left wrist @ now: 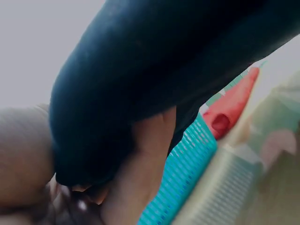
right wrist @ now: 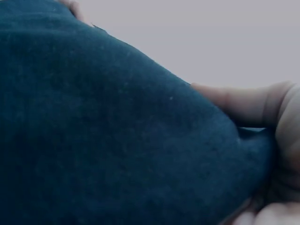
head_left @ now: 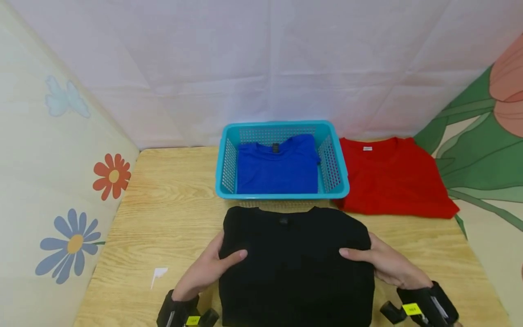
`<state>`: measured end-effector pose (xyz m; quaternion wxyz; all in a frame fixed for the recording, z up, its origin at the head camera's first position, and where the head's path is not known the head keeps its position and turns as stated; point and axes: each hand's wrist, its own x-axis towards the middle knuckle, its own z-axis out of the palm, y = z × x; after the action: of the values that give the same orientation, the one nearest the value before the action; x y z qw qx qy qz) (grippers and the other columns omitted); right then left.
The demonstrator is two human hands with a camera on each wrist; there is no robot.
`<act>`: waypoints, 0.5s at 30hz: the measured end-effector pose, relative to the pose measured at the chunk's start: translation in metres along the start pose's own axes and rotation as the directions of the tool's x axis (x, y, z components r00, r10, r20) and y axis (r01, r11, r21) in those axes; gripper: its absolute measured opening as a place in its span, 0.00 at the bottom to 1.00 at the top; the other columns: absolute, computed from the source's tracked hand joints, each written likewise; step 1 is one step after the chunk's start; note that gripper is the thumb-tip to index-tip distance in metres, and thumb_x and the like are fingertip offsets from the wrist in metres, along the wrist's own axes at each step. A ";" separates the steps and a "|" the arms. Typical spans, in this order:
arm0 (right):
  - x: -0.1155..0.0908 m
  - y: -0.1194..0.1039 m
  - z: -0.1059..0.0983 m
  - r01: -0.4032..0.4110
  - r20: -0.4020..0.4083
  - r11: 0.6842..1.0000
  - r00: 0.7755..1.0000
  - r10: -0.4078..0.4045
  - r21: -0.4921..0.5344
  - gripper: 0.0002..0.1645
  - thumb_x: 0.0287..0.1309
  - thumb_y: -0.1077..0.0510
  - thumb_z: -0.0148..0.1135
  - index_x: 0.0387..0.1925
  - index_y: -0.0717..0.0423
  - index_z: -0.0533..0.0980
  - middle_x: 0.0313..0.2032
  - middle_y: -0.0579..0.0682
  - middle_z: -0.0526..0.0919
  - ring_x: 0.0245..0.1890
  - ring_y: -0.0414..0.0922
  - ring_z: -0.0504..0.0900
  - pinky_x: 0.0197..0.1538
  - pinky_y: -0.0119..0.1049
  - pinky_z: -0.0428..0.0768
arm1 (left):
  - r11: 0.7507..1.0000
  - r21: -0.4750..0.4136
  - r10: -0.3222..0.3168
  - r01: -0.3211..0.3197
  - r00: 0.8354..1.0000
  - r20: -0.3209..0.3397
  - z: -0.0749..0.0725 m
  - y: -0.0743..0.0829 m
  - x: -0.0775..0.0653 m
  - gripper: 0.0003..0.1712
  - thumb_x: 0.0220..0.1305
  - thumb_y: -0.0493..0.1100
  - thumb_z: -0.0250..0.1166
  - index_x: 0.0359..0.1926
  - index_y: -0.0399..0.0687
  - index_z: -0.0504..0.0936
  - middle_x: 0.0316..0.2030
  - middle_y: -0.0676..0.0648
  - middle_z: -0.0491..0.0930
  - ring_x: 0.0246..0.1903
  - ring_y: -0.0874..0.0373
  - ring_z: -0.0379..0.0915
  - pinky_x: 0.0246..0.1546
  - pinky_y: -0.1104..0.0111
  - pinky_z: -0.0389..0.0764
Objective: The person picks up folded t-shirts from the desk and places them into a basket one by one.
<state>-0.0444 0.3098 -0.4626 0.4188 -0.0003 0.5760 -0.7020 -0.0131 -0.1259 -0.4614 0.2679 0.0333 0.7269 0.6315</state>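
Wood table [head_left: 175, 195] below. I see left hand [head_left: 210, 265] and right hand [head_left: 390, 262] pinching black shirt [head_left: 296, 272]. Keep it level (folds could slip)

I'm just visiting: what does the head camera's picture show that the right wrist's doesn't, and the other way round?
Only the head view shows the turquoise basket with a folded blue shirt inside, the red shirt beside it, the wooden table and the blue flower on the wall.

Only the right wrist view shows, though blurred, fingers curled at the cloth's lower edge.

Both show the black shirt, bluish in the wrist view, the right hand gripping it, and part of the left hand.
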 end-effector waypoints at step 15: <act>0.009 -0.075 0.005 0.205 0.086 0.978 0.976 -0.201 -0.035 0.30 0.81 0.66 0.49 0.75 0.44 0.55 0.67 0.47 0.79 0.60 0.52 0.86 0.60 0.56 0.85 | 0.987 -0.032 0.155 -0.155 0.988 -0.004 -0.040 0.061 0.016 0.48 0.78 0.48 0.66 0.86 0.69 0.47 0.84 0.56 0.53 0.81 0.52 0.56 0.77 0.47 0.66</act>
<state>-0.0922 0.2996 -0.4041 0.3679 -0.0970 0.5704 -0.7279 -0.0618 -0.1429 -0.4080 0.2180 0.0849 0.7119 0.6622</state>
